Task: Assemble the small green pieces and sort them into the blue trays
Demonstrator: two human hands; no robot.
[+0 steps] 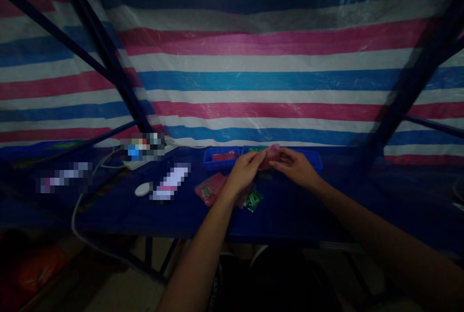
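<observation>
Both my hands meet over the blue table (290, 215), in front of the trays. A pink see-through plastic bag (270, 153) is between them. My left hand (246, 169) pinches its left edge between thumb and fingers. On the other side, my right hand (295, 166) has its curled fingers against the bag. Below my left hand lie more pink bags (210, 189) with something inside that I cannot make out. Small green packets (253, 200) sit beside them, near my left wrist.
Two blue trays stand behind my hands; the left tray (207, 161) holds a pink item, the right tray (314, 158) something green. Left are a white round object (143, 189), a power strip (137, 161) and a white cable (75, 210). Dark metal poles (123, 92) frame the striped sheet (253, 80).
</observation>
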